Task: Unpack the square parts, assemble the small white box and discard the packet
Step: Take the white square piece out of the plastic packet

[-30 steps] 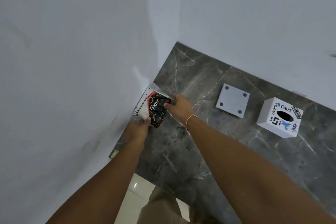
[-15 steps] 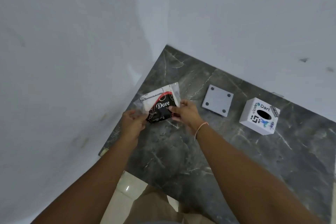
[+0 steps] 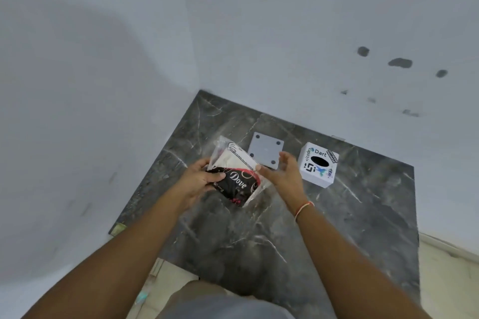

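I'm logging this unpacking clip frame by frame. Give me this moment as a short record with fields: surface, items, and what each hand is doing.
surface: dark grey marble countertop in a corner of white walls
packet: clear plastic packet with black Dove wrapper and white contents, held above the countertop
left hand: left hand grips the packet's left side, thumb on the wrapper
right hand: right hand open, fingertips at the packet's right edge
plate: flat grey square plate with four corner holes, lying flat behind the packet
box: small white stickered box with oval hole, right of the plate, apart from it
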